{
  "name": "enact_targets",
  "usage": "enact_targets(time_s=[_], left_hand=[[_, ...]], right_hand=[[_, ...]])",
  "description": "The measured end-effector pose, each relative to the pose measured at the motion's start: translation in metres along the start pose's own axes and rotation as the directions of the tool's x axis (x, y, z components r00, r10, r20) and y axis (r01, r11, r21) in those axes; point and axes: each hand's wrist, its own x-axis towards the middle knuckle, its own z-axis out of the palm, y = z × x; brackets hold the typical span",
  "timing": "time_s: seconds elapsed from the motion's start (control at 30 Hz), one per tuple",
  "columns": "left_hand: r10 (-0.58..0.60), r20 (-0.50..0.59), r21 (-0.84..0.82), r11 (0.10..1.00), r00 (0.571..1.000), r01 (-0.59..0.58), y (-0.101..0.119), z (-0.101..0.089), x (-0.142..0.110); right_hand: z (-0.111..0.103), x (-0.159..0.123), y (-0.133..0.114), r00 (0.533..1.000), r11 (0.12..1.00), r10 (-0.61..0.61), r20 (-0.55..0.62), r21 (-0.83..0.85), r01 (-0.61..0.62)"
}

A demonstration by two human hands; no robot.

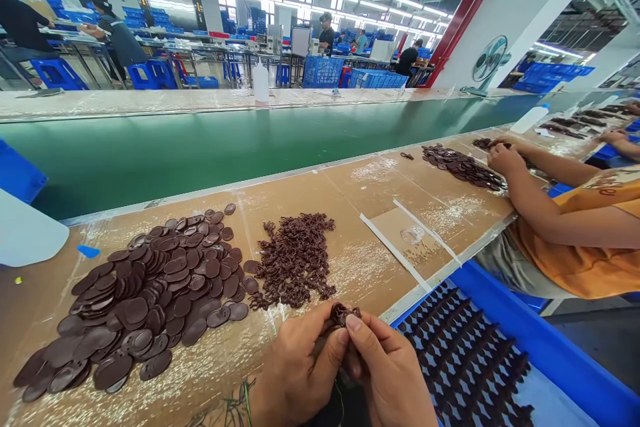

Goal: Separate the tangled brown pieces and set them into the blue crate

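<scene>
My left hand [300, 367] and my right hand [387, 370] meet at the bottom middle, both pinched on a small dark brown piece [343, 313] with an openwork shape. Just beyond them on the cardboard-covered bench [370, 187] lies a heap of small brown openwork pieces [295, 260]. To its left spreads a large pile of flat brown oval discs [150, 293]. What the rest of my fingers hold below the piece is hidden.
A blue tray [525, 340] at lower right holds rows of dark pieces. A green conveyor belt [200, 147] runs behind the bench. A co-worker in an orange shirt [580, 240] handles another brown pile [460, 165] at right. A white bottle [261, 83] stands beyond the belt.
</scene>
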Motion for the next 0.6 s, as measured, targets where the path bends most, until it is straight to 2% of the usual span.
enact_targets(time_s=[0.23, 0.6], left_hand=[[0.021, 0.008, -0.056, 0.998, 1.000, -0.020, 0.0036, -0.0029, -0.0003], [0.023, -0.008, 0.028, 0.999, 1.000, -0.023, 0.0055, -0.0014, -0.0022]], right_hand=[[0.0017, 0.0003, 0.0008, 1.000, 0.999, -0.030, 0.007, -0.039, 0.030], [0.0001, 0.0018, 0.0013, 0.998, 0.993, -0.052, 0.047, -0.099, 0.057]])
